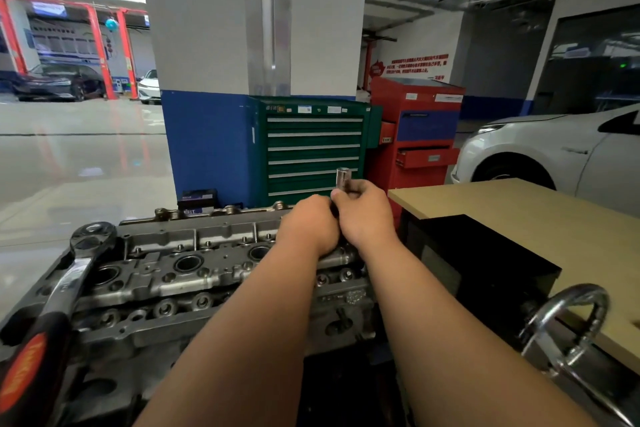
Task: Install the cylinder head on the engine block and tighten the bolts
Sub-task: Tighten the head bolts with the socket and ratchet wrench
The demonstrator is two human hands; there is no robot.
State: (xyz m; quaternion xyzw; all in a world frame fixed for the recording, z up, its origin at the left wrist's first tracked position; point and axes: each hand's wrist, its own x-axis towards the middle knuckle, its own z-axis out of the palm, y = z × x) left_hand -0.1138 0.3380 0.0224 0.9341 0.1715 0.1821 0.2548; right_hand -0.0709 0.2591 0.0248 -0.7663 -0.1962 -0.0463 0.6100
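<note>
Chrome cylindrical socket (343, 176) sits pinched in fingertips of the right hand (363, 215) over the far end of the grey cast-metal cylinder head (194, 274) — the left hand (311, 225) alongside, its fingers hidden — so a slip could drop it into an open bore.

Both forearms (263, 315) show bare along their visible length, as do left grip (311, 224) and right grip (367, 215).

ratchet wrench (74, 267) across cylinder head (194, 274) left end, middle open, wooden table (512, 215) right
</note>
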